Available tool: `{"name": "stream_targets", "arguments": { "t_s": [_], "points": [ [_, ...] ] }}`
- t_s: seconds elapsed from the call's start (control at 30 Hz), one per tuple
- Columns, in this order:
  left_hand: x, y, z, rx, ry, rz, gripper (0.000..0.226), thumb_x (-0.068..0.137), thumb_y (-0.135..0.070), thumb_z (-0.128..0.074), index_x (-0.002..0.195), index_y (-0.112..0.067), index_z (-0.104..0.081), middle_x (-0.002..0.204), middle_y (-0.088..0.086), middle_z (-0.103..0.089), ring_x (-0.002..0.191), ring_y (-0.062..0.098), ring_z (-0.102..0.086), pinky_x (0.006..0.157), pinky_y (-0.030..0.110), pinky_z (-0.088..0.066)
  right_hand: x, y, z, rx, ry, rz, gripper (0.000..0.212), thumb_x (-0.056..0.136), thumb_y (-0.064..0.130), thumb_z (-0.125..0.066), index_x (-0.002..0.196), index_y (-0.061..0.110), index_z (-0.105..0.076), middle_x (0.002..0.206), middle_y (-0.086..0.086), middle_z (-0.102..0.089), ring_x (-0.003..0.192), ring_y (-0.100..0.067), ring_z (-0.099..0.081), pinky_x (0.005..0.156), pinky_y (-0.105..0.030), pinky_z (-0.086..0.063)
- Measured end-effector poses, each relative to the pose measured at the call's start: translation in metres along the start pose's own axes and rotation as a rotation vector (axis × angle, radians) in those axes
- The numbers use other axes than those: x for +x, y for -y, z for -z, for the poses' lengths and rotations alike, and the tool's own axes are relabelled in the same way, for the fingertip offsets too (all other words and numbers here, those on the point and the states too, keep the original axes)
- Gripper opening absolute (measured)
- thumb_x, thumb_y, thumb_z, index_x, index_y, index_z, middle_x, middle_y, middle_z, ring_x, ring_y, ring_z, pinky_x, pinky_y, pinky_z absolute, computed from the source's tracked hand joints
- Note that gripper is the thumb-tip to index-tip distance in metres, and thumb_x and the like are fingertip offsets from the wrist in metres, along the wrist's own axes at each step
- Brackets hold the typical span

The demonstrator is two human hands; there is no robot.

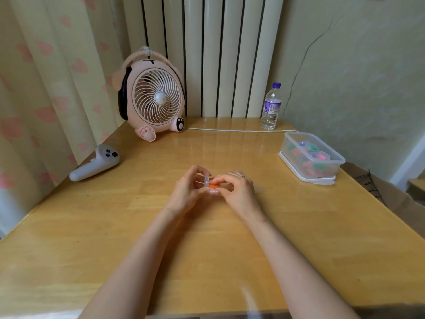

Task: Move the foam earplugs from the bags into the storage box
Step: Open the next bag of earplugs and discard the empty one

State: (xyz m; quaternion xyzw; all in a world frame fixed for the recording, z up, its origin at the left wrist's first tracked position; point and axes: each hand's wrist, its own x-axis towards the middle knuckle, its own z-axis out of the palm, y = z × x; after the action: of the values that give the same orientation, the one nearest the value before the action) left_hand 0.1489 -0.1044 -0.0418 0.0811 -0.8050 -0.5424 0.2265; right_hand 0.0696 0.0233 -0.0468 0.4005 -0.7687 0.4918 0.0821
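Pinching clear packet (pixel 207 179) in left hand (pixel 186 192), orange earplug (pixel 213 186) at its mouth in right hand (pixel 236 189); could pop loose under hard squeeze and roll, well short of storage box (pixel 290 146).

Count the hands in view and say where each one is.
2. The left hand holds a clear packet over the middle of the table; the right hand, touching it, pinches an orange earplug. No others show.
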Motion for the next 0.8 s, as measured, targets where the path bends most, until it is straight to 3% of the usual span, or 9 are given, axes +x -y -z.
{"name": "stream_targets", "arguments": {
  "t_s": [0.07, 0.13, 0.27, 0.4, 0.53, 0.63, 0.73, 0.8],
  "points": [
    [0.000, 0.000, -0.001, -0.006, -0.005, -0.002, 0.039, 0.067, -0.010, -0.079, 0.093, -0.014, -0.051, 0.087, 0.010, -0.066, 0.073, 0.012, -0.063, 0.072, 0.027, -0.048, -0.001, 0.004, 0.005, 0.024, 0.035, -0.042, 0.023, 0.071, -0.001, -0.072, 0.088, 0.015, -0.074, 0.084, 0.016, -0.065, 0.084, 0.008, -0.052, 0.082, -0.021, -0.046],
    [0.000, -0.001, -0.001, -0.016, -0.026, -0.005, 0.039, 0.066, -0.010, -0.080, 0.092, -0.014, -0.051, 0.087, 0.007, -0.068, 0.072, 0.010, -0.064, 0.072, 0.025, -0.049, -0.001, 0.007, 0.008, 0.056, 0.026, -0.093, 0.030, 0.074, -0.006, -0.065, 0.095, 0.015, -0.073, 0.084, 0.022, -0.061, 0.083, 0.003, -0.058, 0.079, -0.014, -0.047],
    [0.001, -0.003, -0.002, 0.040, -0.076, -0.021, 0.040, 0.065, -0.009, -0.082, 0.093, -0.012, -0.054, 0.090, 0.005, -0.066, 0.074, 0.012, -0.062, 0.073, 0.026, -0.049, 0.001, 0.004, 0.009, 0.143, -0.034, -0.216, 0.028, 0.082, -0.006, -0.057, 0.095, 0.016, -0.070, 0.095, 0.000, -0.070, 0.082, -0.015, -0.066, 0.076, -0.022, -0.053],
    [0.001, 0.001, -0.008, 0.240, -0.114, -0.188, 0.043, 0.060, -0.019, -0.085, 0.094, -0.017, -0.059, 0.090, -0.004, -0.056, 0.072, -0.002, -0.054, 0.067, 0.009, -0.042, 0.000, 0.016, 0.010, 0.563, 0.093, -0.446, 0.006, 0.089, 0.015, -0.062, 0.094, 0.016, -0.061, 0.078, -0.009, -0.067, 0.055, -0.013, -0.062, 0.055, -0.025, -0.056],
    [0.000, 0.001, -0.012, 0.296, -0.109, -0.279, 0.045, 0.062, -0.019, -0.084, 0.103, -0.013, -0.065, 0.092, -0.008, -0.047, 0.082, -0.009, -0.050, 0.070, 0.004, -0.040, 0.000, 0.019, 0.011, 0.647, 0.118, -0.506, 0.027, 0.085, 0.005, -0.066, 0.109, 0.009, -0.056, 0.076, -0.009, -0.065, 0.049, -0.009, -0.058, 0.055, -0.024, -0.055],
    [0.000, -0.001, -0.012, 0.286, -0.087, -0.285, 0.047, 0.068, -0.020, -0.079, 0.111, -0.013, -0.062, 0.099, 0.000, -0.054, 0.083, -0.002, -0.054, 0.071, 0.012, -0.047, 0.001, 0.017, 0.015, 0.685, 0.087, -0.538, 0.034, 0.084, -0.001, -0.065, 0.115, 0.006, -0.054, 0.079, -0.012, -0.065, 0.050, -0.011, -0.062, 0.055, -0.023, -0.056],
    [-0.001, -0.001, -0.013, 0.306, -0.069, -0.297, 0.041, 0.069, -0.020, -0.067, 0.108, -0.010, -0.063, 0.101, 0.004, -0.062, 0.084, 0.013, -0.061, 0.074, 0.018, -0.050, 0.001, 0.015, 0.017, 0.693, 0.082, -0.536, 0.034, 0.083, -0.003, -0.064, 0.114, 0.005, -0.055, 0.081, -0.016, -0.065, 0.053, -0.016, -0.064, 0.056, -0.025, -0.056],
    [-0.001, 0.000, -0.013, 0.309, -0.072, -0.299, 0.039, 0.069, -0.020, -0.067, 0.107, -0.009, -0.064, 0.100, 0.005, -0.064, 0.083, 0.015, -0.062, 0.074, 0.018, -0.050, 0.001, 0.015, 0.019, 0.684, 0.077, -0.535, 0.033, 0.082, -0.004, -0.065, 0.113, 0.005, -0.056, 0.083, -0.018, -0.067, 0.054, -0.018, -0.064, 0.058, -0.026, -0.057]
  ]
}}
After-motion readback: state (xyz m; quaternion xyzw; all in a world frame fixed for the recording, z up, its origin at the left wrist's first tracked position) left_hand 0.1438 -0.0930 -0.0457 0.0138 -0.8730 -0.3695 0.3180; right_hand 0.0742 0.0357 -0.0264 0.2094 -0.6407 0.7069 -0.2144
